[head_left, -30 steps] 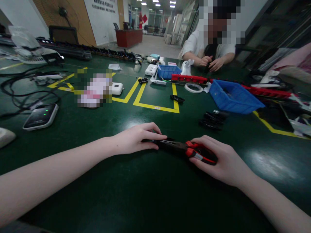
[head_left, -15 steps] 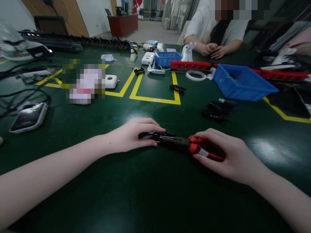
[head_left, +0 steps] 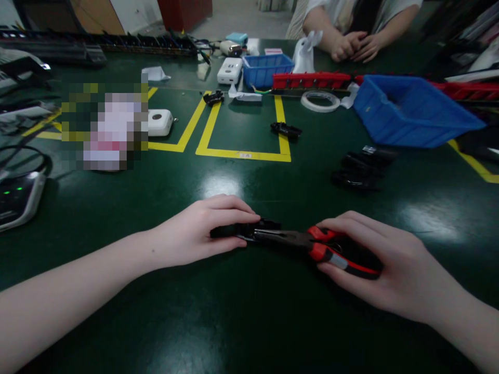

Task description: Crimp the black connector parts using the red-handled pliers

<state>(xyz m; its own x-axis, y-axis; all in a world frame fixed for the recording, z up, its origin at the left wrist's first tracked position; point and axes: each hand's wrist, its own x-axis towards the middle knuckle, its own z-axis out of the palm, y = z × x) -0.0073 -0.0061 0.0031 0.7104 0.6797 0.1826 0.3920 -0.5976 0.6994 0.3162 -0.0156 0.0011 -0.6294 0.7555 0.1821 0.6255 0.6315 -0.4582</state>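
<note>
In the middle of the head view, my left hand [head_left: 206,228] is closed on a small black plastic part [head_left: 268,224], pinched between thumb and fingers. The part's left end is hidden inside the hand. From the right, my right hand [head_left: 393,265] grips the red and black handles of long-nose pliers [head_left: 288,238]. The jaws point left and lie against or just over the black part; whether they clamp it I cannot tell. Several similar black parts [head_left: 360,169] lie in a blurred group beyond my right hand.
A blue bin [head_left: 413,114] stands back right, a smaller one [head_left: 267,70] farther off. Single black parts [head_left: 286,130] lie near the yellow tape [head_left: 241,155]. A tape roll [head_left: 320,101], white device [head_left: 159,122] and red strip [head_left: 312,80] are around. Across the table, another person's hands [head_left: 356,47] rest together.
The view has tilted down and shifted a little. The pliers and my right hand sit slightly farther right and lower; both hands keep their hold.
</note>
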